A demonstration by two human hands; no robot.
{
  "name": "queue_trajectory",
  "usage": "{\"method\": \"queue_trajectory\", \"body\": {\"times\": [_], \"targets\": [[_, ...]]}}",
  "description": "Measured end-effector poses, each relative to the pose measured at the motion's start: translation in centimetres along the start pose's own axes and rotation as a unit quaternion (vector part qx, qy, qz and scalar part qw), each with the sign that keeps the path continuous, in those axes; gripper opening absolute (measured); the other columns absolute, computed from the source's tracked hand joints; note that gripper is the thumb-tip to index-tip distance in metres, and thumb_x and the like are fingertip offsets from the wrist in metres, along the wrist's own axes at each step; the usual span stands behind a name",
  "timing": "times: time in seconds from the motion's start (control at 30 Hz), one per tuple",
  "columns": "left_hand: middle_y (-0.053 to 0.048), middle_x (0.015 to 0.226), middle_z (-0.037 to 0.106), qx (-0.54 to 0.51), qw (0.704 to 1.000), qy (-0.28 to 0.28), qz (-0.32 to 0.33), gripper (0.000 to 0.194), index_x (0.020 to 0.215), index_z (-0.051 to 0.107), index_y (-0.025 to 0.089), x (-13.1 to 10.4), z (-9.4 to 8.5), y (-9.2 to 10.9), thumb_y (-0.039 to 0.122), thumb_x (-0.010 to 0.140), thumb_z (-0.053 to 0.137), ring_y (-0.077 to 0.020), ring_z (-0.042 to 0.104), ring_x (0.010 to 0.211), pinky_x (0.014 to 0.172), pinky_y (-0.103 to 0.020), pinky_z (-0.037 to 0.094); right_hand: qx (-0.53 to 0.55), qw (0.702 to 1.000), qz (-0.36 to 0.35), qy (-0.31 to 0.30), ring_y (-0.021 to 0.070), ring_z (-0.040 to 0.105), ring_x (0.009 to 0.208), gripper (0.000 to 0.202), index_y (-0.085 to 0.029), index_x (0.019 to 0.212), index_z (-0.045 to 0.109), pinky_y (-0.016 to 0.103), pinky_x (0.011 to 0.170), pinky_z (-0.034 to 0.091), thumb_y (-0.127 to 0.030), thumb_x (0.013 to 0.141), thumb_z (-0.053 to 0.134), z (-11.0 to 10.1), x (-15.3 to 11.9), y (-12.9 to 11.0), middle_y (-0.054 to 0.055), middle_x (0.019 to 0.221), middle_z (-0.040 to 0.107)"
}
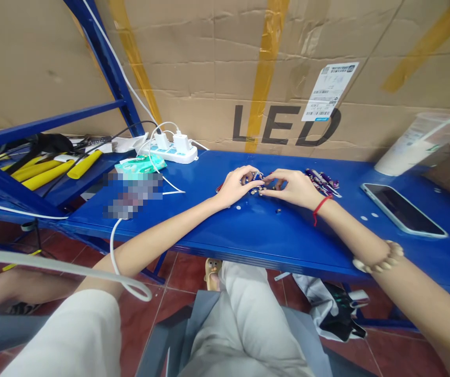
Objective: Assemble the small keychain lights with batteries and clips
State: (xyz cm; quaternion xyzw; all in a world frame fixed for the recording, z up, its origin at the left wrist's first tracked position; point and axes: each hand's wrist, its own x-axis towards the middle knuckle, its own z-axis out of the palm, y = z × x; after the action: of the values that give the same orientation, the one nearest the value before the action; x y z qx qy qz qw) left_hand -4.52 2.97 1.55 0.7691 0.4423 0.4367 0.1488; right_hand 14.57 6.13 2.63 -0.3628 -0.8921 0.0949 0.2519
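Note:
Over the blue table (225,230), my left hand (237,185) and my right hand (292,187) meet with thumbs and fingertips bent together. Small dark and metallic pieces (256,189) show between and under the fingertips; what each hand pinches is too small to name. Just behind my right wrist lies a bunch of purple and silver slim items (322,181). One small dark metal piece (278,211) rests alone in front of my right hand. A bit of something red shows beside my left hand.
A phone (404,209) and a tilted plastic cup (407,146) are at the right. Leftward are a power strip (177,152) with white cables, a green packet (140,166), a blurred object and yellow-handled tools (47,173). A large cardboard box (193,63) stands behind.

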Motion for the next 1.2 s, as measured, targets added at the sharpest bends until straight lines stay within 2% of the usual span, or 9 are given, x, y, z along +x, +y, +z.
{"method": "queue_trajectory", "body": {"times": [0.1, 0.17, 0.4, 0.73, 1.0, 1.1, 1.2], "targets": [[0.000, 0.079, 0.057, 0.071, 0.997, -0.001, 0.009, 0.024, 0.091, 0.059, 0.018, 0.2, -0.2, -0.4, 0.039, 0.080, 0.057, -0.0140, 0.050, 0.075, 0.074, -0.026, 0.037, -0.069, 0.998, 0.002, -0.013, 0.0144, 0.059, 0.065, 0.050, -0.024, 0.097, 0.068, 0.026, 0.059, 0.043, -0.061, 0.064, 0.064, -0.5, 0.0, 1.1, 0.007, 0.102, 0.063], [-0.001, 0.083, 0.058, 0.113, 0.993, -0.010, 0.015, 0.023, 0.092, 0.060, 0.019, 0.3, -0.4, -0.5, 0.039, 0.081, 0.056, -0.0160, 0.051, 0.082, 0.078, -0.028, 0.035, -0.085, 0.996, 0.000, -0.037, 0.0152, 0.059, 0.067, 0.050, -0.025, 0.096, 0.069, 0.027, 0.060, 0.044, -0.062, 0.063, 0.064, -0.6, 0.0, 1.4, 0.006, 0.102, 0.063], [0.000, 0.084, 0.058, 0.158, 0.986, -0.011, 0.049, 0.024, 0.094, 0.059, 0.021, 0.1, -1.1, 0.2, 0.041, 0.084, 0.051, -0.0170, 0.051, 0.085, 0.079, -0.029, 0.031, -0.007, 0.997, -0.017, -0.081, 0.0156, 0.059, 0.066, 0.031, -0.021, 0.088, 0.070, 0.027, 0.063, 0.046, -0.047, 0.077, 0.057, 0.0, 0.4, 1.8, 0.005, 0.088, 0.069], [0.000, 0.091, 0.060, 0.175, 0.984, -0.022, 0.036, 0.023, 0.097, 0.057, 0.021, -0.3, -1.3, 0.2, 0.039, 0.086, 0.049, -0.0170, 0.051, 0.089, 0.079, -0.029, 0.031, 0.017, 0.999, 0.019, -0.041, 0.0179, 0.063, 0.074, 0.025, -0.016, 0.092, 0.068, 0.029, 0.070, 0.050, -0.034, 0.078, 0.057, 0.6, 0.5, 2.5, 0.007, 0.092, 0.069], [0.000, 0.090, 0.062, 0.183, 0.981, -0.045, 0.050, 0.025, 0.097, 0.059, 0.021, -0.7, -0.9, -0.2, 0.040, 0.083, 0.053, -0.0173, 0.053, 0.088, 0.076, -0.028, 0.031, -0.064, 0.997, 0.036, -0.021, 0.0159, 0.063, 0.065, 0.024, -0.016, 0.095, 0.068, 0.032, 0.073, 0.052, -0.028, 0.077, 0.058, 0.5, 0.5, 3.0, 0.010, 0.094, 0.067], [-0.001, 0.094, 0.063, 0.177, 0.983, -0.033, 0.040, 0.024, 0.097, 0.059, 0.021, -0.7, -0.8, -0.1, 0.039, 0.083, 0.054, -0.0175, 0.053, 0.090, 0.077, -0.029, 0.031, -0.070, 0.996, 0.045, -0.022, 0.0167, 0.064, 0.071, 0.021, -0.016, 0.093, 0.069, 0.030, 0.074, 0.052, -0.021, 0.078, 0.055, 0.6, 0.6, 3.4, 0.009, 0.092, 0.068], [0.000, 0.093, 0.064, 0.175, 0.984, -0.003, 0.001, 0.021, 0.096, 0.060, 0.021, -0.5, -0.8, -0.1, 0.037, 0.083, 0.054, -0.0174, 0.054, 0.089, 0.079, -0.029, 0.032, -0.057, 0.997, 0.046, -0.012, 0.0156, 0.064, 0.070, 0.021, -0.016, 0.092, 0.069, 0.028, 0.072, 0.052, -0.020, 0.078, 0.054, 0.6, 0.6, 3.5, 0.008, 0.092, 0.068]]}}
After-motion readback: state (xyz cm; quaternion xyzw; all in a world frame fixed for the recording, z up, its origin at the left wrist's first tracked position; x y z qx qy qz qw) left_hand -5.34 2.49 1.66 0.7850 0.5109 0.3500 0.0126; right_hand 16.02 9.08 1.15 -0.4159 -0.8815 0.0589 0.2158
